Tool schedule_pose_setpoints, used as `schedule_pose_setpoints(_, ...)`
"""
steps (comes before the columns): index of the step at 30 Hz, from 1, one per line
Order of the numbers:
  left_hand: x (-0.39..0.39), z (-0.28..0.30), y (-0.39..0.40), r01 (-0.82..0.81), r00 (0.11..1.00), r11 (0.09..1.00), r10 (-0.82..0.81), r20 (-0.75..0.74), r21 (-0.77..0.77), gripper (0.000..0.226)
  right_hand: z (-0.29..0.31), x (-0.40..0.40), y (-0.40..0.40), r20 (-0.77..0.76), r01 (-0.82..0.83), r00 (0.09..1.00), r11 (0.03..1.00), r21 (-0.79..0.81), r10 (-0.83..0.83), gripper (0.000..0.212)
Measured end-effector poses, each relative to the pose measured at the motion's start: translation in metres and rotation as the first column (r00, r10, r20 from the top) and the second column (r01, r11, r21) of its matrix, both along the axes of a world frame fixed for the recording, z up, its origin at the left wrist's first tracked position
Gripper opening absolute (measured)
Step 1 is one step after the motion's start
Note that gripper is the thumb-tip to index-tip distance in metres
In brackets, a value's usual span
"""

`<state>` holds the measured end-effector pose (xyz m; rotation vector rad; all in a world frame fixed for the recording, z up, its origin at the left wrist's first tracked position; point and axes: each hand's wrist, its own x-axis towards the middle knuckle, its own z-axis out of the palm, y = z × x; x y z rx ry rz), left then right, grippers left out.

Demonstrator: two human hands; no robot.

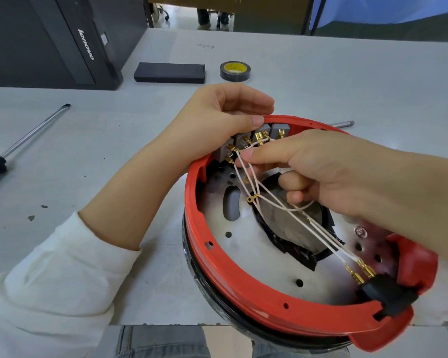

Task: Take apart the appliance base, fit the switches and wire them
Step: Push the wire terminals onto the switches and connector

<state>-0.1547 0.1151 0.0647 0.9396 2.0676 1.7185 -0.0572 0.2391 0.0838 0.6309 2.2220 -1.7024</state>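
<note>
The red round appliance base (243,285) lies upside down at the table's front edge, its metal plate (256,254) exposed. Several grey switches (259,136) with brass terminals sit in a row in its far rim. My left hand (225,112) grips that rim over the switches, thumb pressed on their top. My right hand (308,166) reaches into the base and pinches a white wire (239,166) close to the leftmost switch. More white wires (329,241) run across the plate to brass connectors at the black power socket (388,293) near me.
A long screwdriver (29,135) lies on the table at the left, and a metal rod tip (343,123) shows behind the base. A roll of black tape (235,70) and a black box (169,72) sit further back. A black computer case (62,40) stands at far left.
</note>
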Motion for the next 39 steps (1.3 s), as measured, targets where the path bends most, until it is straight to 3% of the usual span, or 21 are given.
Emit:
schedule_pose_setpoints(20, 0.0, 0.0, 0.0, 0.002, 1.0, 1.0, -0.002, 0.013, 0.009, 0.027, 0.019, 0.007, -0.008, 0.0, -0.096, 0.995, 0.992, 0.078, 0.097, 0.007)
schedule_pose_setpoints(29, 0.003, 0.0, 0.002, 0.0, 1.0, 1.0, 0.0, 0.0, 0.003, 0.025, 0.004, 0.005, -0.01, -0.098, 0.03, 0.995, 0.983, 0.178, -0.013, 0.006)
schedule_pose_setpoints(33, 0.003, 0.0, 0.003, -0.005, 1.0, 1.0, 0.005, -0.006, 0.002, 0.025, -0.002, 0.004, -0.006, -0.109, 0.057, 0.993, 0.974, 0.218, -0.034, 0.03)
schedule_pose_setpoints(36, 0.002, -0.002, 0.004, -0.005, 1.0, 1.0, 0.005, -0.006, 0.01, 0.026, -0.004, 0.005, -0.006, -0.209, 0.095, 0.977, 0.97, 0.222, -0.048, 0.013)
schedule_pose_setpoints(39, 0.002, -0.003, 0.004, -0.003, 1.0, 1.0, 0.003, 0.001, 0.022, 0.027, -0.006, 0.007, -0.007, -0.315, 0.08, 0.949, 0.966, 0.245, 0.002, 0.011)
